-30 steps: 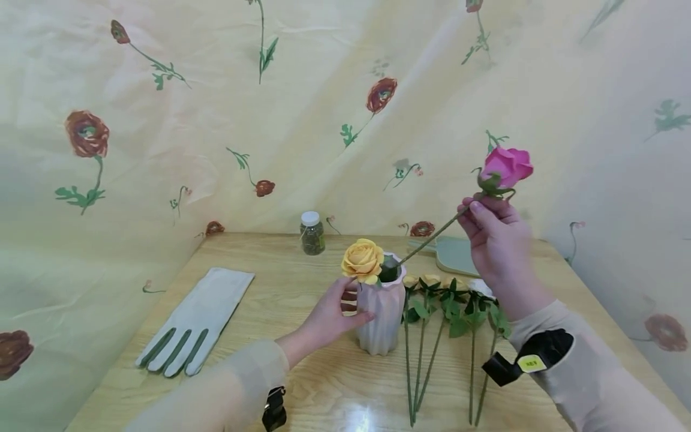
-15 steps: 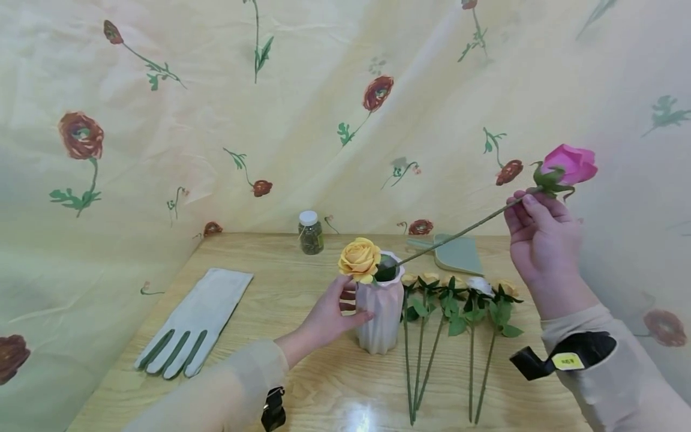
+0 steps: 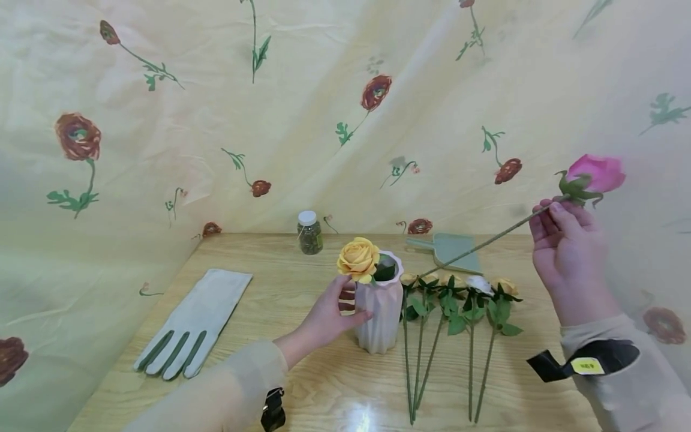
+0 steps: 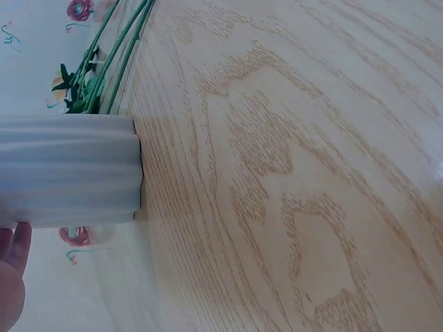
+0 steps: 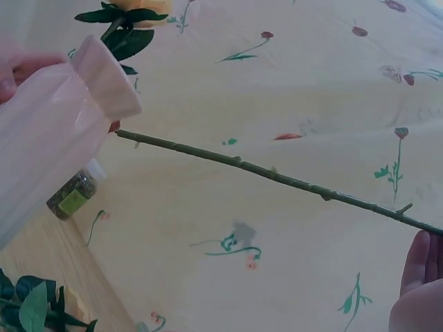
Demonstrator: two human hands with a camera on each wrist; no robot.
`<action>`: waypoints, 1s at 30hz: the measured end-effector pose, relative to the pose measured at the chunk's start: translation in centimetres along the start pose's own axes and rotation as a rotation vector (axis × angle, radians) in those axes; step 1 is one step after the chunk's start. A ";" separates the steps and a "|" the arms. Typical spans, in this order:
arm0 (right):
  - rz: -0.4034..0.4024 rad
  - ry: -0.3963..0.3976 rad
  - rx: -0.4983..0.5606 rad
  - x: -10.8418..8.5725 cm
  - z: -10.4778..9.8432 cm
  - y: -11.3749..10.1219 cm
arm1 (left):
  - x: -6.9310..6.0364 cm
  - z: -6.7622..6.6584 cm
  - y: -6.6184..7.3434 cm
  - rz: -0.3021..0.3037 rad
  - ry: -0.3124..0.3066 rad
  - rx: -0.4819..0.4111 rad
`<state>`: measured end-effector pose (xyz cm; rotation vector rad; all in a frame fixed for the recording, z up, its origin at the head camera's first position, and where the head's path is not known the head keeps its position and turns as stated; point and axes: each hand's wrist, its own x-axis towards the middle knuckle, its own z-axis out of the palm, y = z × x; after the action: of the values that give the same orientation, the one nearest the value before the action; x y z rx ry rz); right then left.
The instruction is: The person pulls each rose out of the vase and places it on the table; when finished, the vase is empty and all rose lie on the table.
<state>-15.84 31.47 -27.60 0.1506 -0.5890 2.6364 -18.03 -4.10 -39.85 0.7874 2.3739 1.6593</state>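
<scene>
A pale, ribbed vase (image 3: 379, 321) stands on the table, held at its left side by my left hand (image 3: 326, 315). One yellow rose (image 3: 358, 259) is in it, its bloom leaning over the left of the rim. My right hand (image 3: 572, 255), out to the right, pinches a pink rose (image 3: 598, 174) by the stem just below the bloom. The bare green stem (image 5: 277, 176) slants down and left, and its tip is outside the vase, near the mouth. In the left wrist view, fingertips touch the vase (image 4: 69, 169).
Several roses (image 3: 472, 309), yellow and one white, lie on the table right of the vase. Behind them is a grey-green dustpan (image 3: 459, 249). A white-lidded jar (image 3: 309, 234) stands at the back; a white-and-green glove (image 3: 197, 321) lies at the left. Flower-printed fabric hangs behind.
My right hand has moved right and then slightly down, drawing the pink rose's stem out of the vase mouth. The left hand and the vase have hardly moved.
</scene>
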 end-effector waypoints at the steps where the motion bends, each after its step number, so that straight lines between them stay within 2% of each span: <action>1: 0.001 0.002 -0.018 0.0 -0.3 -0.1 | 0.0 0.0 0.0 0.004 0.000 0.001; 23: 0.086 0.146 -0.307 -1.3 -9.1 -1.9 | -0.1 0.0 -0.3 -0.009 0.009 0.004; 30: 0.098 0.166 -0.389 -2.3 -11.7 -2.5 | 0.0 0.0 -0.2 0.013 0.002 0.012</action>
<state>-12.79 37.61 -37.70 -0.2176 -1.0552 2.5342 -18.10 -4.13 -40.00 0.8058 2.3872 1.6526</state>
